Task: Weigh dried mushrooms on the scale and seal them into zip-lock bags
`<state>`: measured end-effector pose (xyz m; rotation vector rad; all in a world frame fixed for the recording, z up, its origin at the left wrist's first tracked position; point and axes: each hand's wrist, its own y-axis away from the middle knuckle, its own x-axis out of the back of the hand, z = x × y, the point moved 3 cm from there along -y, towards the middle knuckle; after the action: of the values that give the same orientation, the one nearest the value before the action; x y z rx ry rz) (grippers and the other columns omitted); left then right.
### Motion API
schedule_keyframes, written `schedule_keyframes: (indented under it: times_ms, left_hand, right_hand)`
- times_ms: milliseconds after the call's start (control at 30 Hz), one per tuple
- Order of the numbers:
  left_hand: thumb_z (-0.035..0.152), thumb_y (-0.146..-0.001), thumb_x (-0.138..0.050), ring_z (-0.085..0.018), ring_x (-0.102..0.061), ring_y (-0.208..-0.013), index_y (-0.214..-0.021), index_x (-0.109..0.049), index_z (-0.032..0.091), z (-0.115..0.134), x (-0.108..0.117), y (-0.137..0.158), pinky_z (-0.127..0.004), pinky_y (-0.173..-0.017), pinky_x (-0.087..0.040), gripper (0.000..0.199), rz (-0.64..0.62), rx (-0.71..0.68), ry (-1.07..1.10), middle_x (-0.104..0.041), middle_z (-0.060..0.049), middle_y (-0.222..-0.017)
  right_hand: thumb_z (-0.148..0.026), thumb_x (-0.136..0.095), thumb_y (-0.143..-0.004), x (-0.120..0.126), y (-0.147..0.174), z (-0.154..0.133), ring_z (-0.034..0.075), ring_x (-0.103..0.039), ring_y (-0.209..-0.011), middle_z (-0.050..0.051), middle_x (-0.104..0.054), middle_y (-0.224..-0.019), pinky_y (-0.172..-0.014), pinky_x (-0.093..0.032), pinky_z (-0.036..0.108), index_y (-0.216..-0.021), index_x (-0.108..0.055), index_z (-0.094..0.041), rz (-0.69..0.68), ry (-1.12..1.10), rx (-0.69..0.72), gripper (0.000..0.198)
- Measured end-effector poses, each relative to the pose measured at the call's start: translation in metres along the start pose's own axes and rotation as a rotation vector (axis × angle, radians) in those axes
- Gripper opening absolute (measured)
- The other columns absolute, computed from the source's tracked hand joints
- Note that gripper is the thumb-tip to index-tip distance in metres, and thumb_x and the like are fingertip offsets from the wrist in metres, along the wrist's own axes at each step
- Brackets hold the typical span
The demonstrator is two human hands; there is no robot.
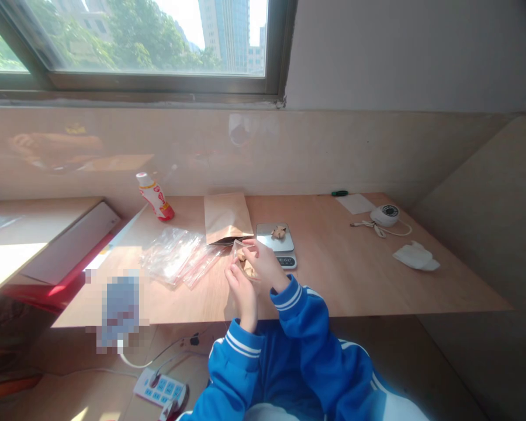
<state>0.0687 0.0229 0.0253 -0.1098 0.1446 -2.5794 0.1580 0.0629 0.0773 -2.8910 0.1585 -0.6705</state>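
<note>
A small clear plastic bag [237, 250] holding several tan, dried-looking pieces [247, 268] is between my hands, over the table's front half. My left hand [242, 292] grips it from the left and below. With fingers closed at its upper right edge, my right hand [266, 264] holds it too. Just behind my right hand stands a digital kitchen scale [286, 241], its display partly covered. Similar tan pieces [279, 233] lie on the scale's plate. A brown paper pouch [228, 216] lies behind the bag, its dark mouth facing me.
Several clear plastic bags [175, 257] lie to the left, near a red and white bottle [155, 197]. At the right are a white camera-like device [384, 215] with a cable, a crumpled white tissue [416, 257], paper [355, 203] and a green-handled tool [339, 193]. A power strip [161, 388] sits below.
</note>
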Motion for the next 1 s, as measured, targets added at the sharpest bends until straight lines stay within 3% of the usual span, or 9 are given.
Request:
schedule_keyframes:
  times_ms: [67, 167, 300, 433, 533, 600, 733, 867, 1000]
  left_hand:
    - [0.037, -0.094, -0.033, -0.026, -0.064, -0.088, -0.105, -0.056, 0.016, -0.010, 0.002, -0.004, -0.044, -0.072, -0.050, 0.033, 0.051, -0.051, -0.003, -0.066, -0.015, -0.097]
    - [0.035, -0.093, -0.034, -0.026, -0.064, -0.090, -0.107, -0.056, 0.017, -0.022, 0.004, -0.008, -0.044, -0.070, -0.050, 0.031, 0.073, -0.074, -0.028, -0.065, -0.016, -0.101]
    - [0.037, -0.093, -0.035, -0.026, -0.064, -0.088, -0.105, -0.056, 0.016, -0.027, 0.002, -0.007, -0.044, -0.069, -0.050, 0.032, 0.083, -0.025, -0.034, -0.066, -0.015, -0.096]
    - [0.035, -0.093, -0.034, -0.023, -0.065, -0.081, -0.104, -0.055, 0.017, -0.027, 0.001, -0.003, -0.040, -0.067, -0.050, 0.029, 0.068, -0.110, -0.036, -0.066, -0.012, -0.090]
    - [0.035, -0.094, -0.034, -0.022, -0.064, -0.078, -0.105, -0.054, 0.018, -0.028, 0.002, -0.003, -0.037, -0.065, -0.050, 0.029, 0.028, -0.090, -0.047, -0.066, -0.011, -0.089]
    - [0.037, -0.093, -0.034, -0.022, -0.064, -0.081, -0.107, -0.053, 0.018, -0.027, 0.003, -0.003, -0.037, -0.068, -0.050, 0.031, 0.003, -0.043, -0.048, -0.065, -0.012, -0.093]
    - [0.039, -0.093, -0.032, -0.026, -0.061, -0.099, -0.113, -0.052, 0.018, -0.020, 0.003, -0.002, -0.040, -0.081, -0.048, 0.035, -0.065, 0.049, -0.038, -0.061, -0.015, -0.105]
    - [0.040, -0.094, -0.029, -0.026, -0.062, -0.096, -0.112, -0.050, 0.017, -0.018, 0.001, 0.000, -0.041, -0.080, -0.049, 0.037, -0.116, 0.103, -0.028, -0.061, -0.016, -0.103]
    - [0.042, -0.094, -0.028, -0.023, -0.063, -0.099, -0.117, -0.047, 0.019, -0.021, -0.001, -0.001, -0.038, -0.079, -0.051, 0.037, -0.105, 0.081, -0.006, -0.060, -0.014, -0.110]
  right_hand:
    - [-0.029, -0.044, -0.088, 0.013, -0.007, 0.006, 0.018, -0.062, -0.070, 0.004, -0.070, -0.091, -0.066, -0.047, 0.029, -0.099, -0.064, -0.022, 0.121, 0.039, 0.008, 0.025]
    - [-0.023, -0.041, -0.086, 0.038, -0.022, 0.025, 0.023, -0.058, -0.090, 0.010, -0.067, -0.102, -0.083, -0.043, 0.036, -0.102, -0.064, -0.017, 0.345, 0.286, 0.039, 0.028]
    - [-0.018, -0.052, -0.079, 0.050, -0.039, 0.062, 0.033, -0.048, -0.110, 0.015, -0.057, -0.124, -0.088, -0.036, 0.047, -0.115, -0.060, -0.016, 0.272, 0.600, -0.014, 0.037]
    - [-0.019, -0.047, -0.086, 0.053, -0.043, 0.077, 0.031, -0.051, -0.100, 0.013, -0.066, -0.109, -0.084, -0.036, 0.046, -0.100, -0.067, -0.019, 0.221, 0.677, -0.041, 0.024]
    - [-0.029, -0.048, -0.088, 0.061, -0.039, 0.067, 0.028, -0.055, -0.094, 0.012, -0.068, -0.100, -0.082, -0.038, 0.043, -0.098, -0.067, -0.017, 0.303, 0.584, -0.070, 0.024]
    - [-0.039, -0.050, -0.087, 0.065, -0.034, 0.053, 0.025, -0.059, -0.086, 0.011, -0.069, -0.092, -0.077, -0.043, 0.038, -0.098, -0.066, -0.016, 0.328, 0.356, -0.079, 0.029]
    - [-0.053, -0.052, -0.083, 0.061, -0.018, 0.017, 0.017, -0.062, -0.067, 0.006, -0.069, -0.085, -0.059, -0.047, 0.027, -0.101, -0.063, -0.018, 0.105, -0.192, -0.066, 0.041]
    - [-0.048, -0.058, -0.080, 0.051, -0.001, -0.006, 0.016, -0.062, -0.069, 0.003, -0.069, -0.083, -0.061, -0.048, 0.027, -0.107, -0.063, -0.022, -0.116, -0.147, 0.009, 0.037]
    - [-0.043, -0.050, -0.086, 0.049, 0.005, 0.003, 0.015, -0.060, -0.076, 0.003, -0.068, -0.097, -0.071, -0.049, 0.030, -0.100, -0.065, -0.023, -0.045, -0.046, 0.039, 0.029]
